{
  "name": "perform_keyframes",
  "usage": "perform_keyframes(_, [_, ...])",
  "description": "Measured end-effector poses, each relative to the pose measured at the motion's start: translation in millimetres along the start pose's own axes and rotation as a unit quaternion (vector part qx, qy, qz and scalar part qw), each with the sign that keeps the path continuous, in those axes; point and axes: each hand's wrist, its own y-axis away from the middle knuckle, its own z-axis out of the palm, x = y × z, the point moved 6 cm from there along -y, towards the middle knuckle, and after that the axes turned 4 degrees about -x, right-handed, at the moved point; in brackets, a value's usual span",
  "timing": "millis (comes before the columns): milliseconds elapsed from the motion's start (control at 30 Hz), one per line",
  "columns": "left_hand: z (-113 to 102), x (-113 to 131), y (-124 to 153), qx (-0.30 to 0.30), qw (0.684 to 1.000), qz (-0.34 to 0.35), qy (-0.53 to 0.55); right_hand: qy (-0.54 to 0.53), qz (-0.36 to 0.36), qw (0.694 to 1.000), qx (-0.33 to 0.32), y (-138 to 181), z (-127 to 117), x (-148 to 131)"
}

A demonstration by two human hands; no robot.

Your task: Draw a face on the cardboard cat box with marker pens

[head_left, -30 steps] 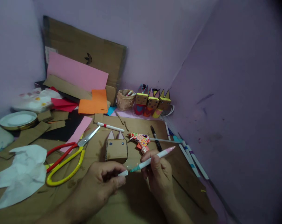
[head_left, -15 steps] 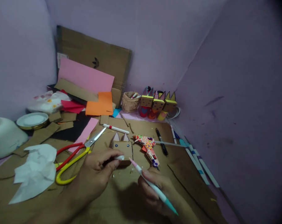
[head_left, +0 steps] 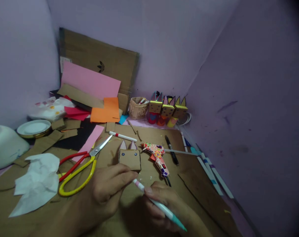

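The right hand (head_left: 161, 202) lies just in front of the box (head_left: 129, 159), curled shut around a pen (head_left: 164, 209). It grips the barrel near the middle, teal end trailing back toward the wrist and pink end pointing up at the box. That hold likely keeps the pink end free for the other hand to meet.

The left hand (head_left: 107, 191) sits in front of the box and a little left of it. Its thumb and forefinger are pinched together right at the pen's pink end, where a small white bit shows. Whether that bit is a cap or the tip I cannot tell. The other fingers are folded under, which seems to steady the hand on the cardboard sheet (head_left: 149, 133).

The box stands upright with two pale ears on top and two small eyes facing the person, close enough to reach.

- Left of the box lie scissors (head_left: 96, 149), blades pointing toward it.
- Further left is crumpled tissue (head_left: 37, 179).
- Just right of the box lies a patterned glue gun (head_left: 156, 154), with a black marker (head_left: 171, 149) beyond it.
- Behind the box lies a white pen with a red band (head_left: 122, 136).
- Well behind the box, three finished figures (head_left: 168, 112) stand in a row against the wall beside a basket (head_left: 138, 108), probably set there out of the way.
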Motion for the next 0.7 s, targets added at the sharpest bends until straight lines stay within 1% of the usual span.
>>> perform_keyframes(100, [-0.9, 2.3, 2.2, -0.016, 0.999, 0.022, -0.032, -0.034, 0.019, 0.999, -0.029, 0.7, -0.1, 2.9])
perform_keyframes(133, [-1.5, 2.8, 3.1, -0.015, 0.999, 0.026, -0.038, -0.058, 0.028, 0.996, -0.057, 0.0, 1.0, 4.5])
perform_keyframes(167, [-1.8, 3.3, 3.8, -0.014, 0.999, 0.030, -0.040, -0.089, 0.038, 0.991, -0.098, -0.7, 3.5, 6.2])
perform_keyframes(233, [-1.2, 4.0, 4.9, -0.013, 0.999, 0.032, -0.019, -0.164, 0.056, 0.966, -0.193, -1.4, 10.4, 7.7])
perform_keyframes(300, [0.4, 4.2, 5.3, -0.010, 1.000, 0.024, 0.016, -0.230, 0.066, 0.931, -0.277, -0.4, 17.3, 6.3])
perform_keyframes(367, [1.6, 4.1, 5.2, 0.003, 0.999, 0.005, 0.044, -0.266, 0.074, 0.906, -0.322, 1.0, 22.3, 4.5])
perform_keyframes(433, [4.2, 3.9, 5.0, 0.007, 0.998, -0.020, 0.066, -0.280, 0.082, 0.891, -0.348, 3.1, 27.0, 3.2])
perform_keyframes(467, [5.6, 4.1, 5.0, 0.010, 0.996, -0.030, 0.078, -0.283, 0.086, 0.888, -0.352, 3.8, 28.5, 3.0])
perform_keyframes(600, [10.9, 7.7, 4.9, -0.001, 0.994, -0.060, 0.097, -0.296, 0.104, 0.892, -0.327, 4.2, 28.8, 3.5])
perform_keyframes(633, [11.5, 8.7, 4.6, -0.009, 0.993, -0.069, 0.090, -0.296, 0.108, 0.891, -0.327, 4.5, 28.9, 3.2])
perform_keyframes(700, [10.3, 10.6, 3.9, -0.021, 0.994, -0.077, 0.078, -0.282, 0.115, 0.886, -0.350, 6.3, 30.0, 1.8])
